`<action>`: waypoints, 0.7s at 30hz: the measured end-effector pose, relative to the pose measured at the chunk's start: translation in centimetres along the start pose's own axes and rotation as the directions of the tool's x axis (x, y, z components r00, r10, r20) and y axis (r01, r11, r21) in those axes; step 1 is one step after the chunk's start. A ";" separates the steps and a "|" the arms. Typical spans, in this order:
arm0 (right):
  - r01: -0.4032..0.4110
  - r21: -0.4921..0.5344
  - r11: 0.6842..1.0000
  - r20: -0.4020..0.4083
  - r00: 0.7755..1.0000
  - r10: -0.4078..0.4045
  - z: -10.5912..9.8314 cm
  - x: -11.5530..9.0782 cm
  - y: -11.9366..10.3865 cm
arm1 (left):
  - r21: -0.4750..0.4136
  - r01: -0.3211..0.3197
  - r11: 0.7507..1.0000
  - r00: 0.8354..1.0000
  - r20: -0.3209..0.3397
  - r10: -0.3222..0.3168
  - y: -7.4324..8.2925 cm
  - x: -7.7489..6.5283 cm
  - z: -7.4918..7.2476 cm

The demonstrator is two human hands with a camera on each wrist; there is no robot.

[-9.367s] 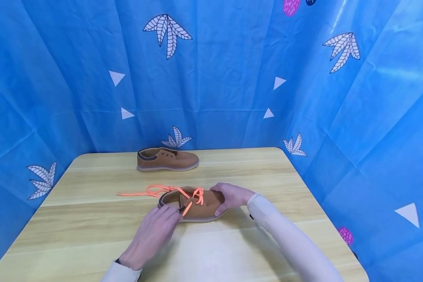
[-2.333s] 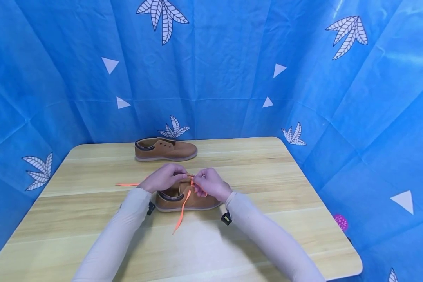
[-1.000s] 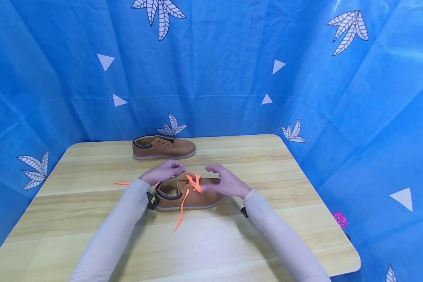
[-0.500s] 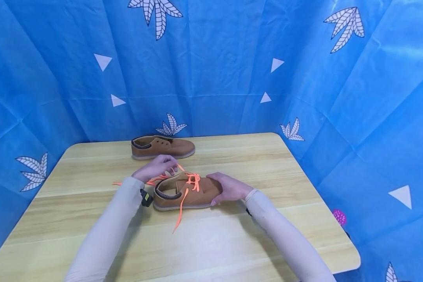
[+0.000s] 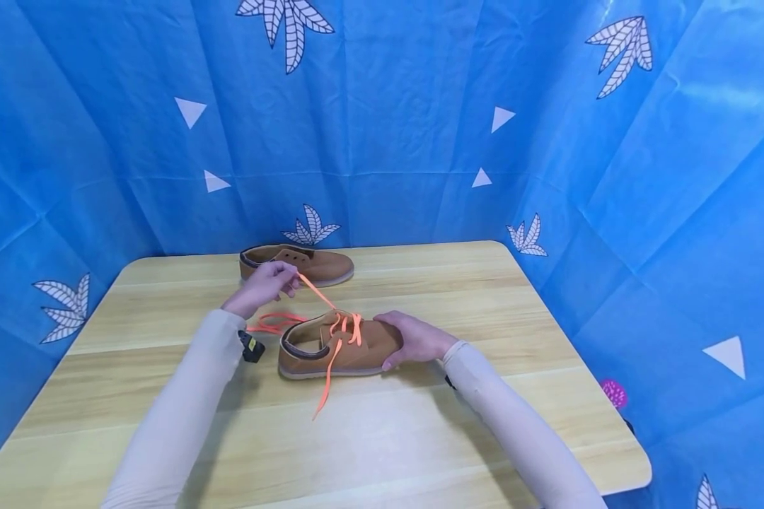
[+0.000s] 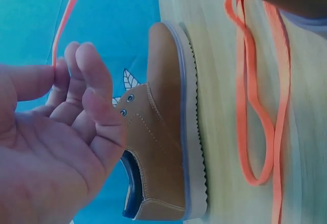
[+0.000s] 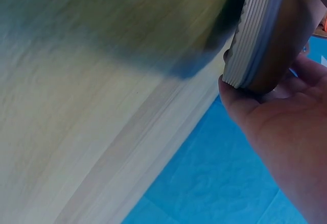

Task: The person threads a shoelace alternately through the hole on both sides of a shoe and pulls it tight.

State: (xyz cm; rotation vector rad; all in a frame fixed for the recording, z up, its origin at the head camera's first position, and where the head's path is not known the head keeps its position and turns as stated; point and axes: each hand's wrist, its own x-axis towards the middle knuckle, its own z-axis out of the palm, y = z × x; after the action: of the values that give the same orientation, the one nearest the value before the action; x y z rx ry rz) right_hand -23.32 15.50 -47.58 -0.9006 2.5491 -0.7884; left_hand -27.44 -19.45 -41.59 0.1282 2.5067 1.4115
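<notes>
A brown shoe (image 5: 318, 364) rests on the table with an orange shoelace (image 5: 317, 291) threaded through its eyelets. My left hand (image 5: 264, 286) is raised behind the shoe's heel side and pinches one stretch of the lace between thumb and forefinger; the left wrist view shows that lace (image 6: 64, 27) running up from the fingertips. Around the toe, my right hand (image 5: 419, 338) grips the shoe, its thumb at the near side. In the right wrist view the fingers hold the toe (image 7: 294, 35) by the sole edge. One lace end hangs over the near side onto the table.
A second brown shoe (image 5: 327, 267), its eyelets bare, stands near the table's back edge, partly behind my left hand. Loose loops of orange lace (image 6: 245, 106) lie on the wooden table (image 5: 484, 297). Blue curtains (image 5: 407, 127) enclose the back and sides.
Both hands were at the laces 2.3 s ago. The right hand has since let go and taken the toe. The left hand has moved up and left, drawing the lace out taut.
</notes>
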 end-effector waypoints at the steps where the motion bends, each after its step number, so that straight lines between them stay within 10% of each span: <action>1: 0.001 0.002 1.000 -0.002 1.000 -0.001 0.0 -0.1 0.0 | -0.006 0.006 1.000 1.000 -0.010 -0.006 0.0 0.0 -0.1; 21: 0.008 0.014 1.000 0.000 1.000 -0.008 0.1 -0.3 0.1 | -0.043 0.016 0.999 0.987 -0.156 -0.023 0.1 -0.3 -1.2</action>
State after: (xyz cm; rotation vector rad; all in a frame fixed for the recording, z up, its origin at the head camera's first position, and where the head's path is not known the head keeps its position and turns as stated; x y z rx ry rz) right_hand -23.06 15.73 -47.68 -0.9071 2.5383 -0.8085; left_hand -27.47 -20.43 -40.88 -0.0159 2.5927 1.5200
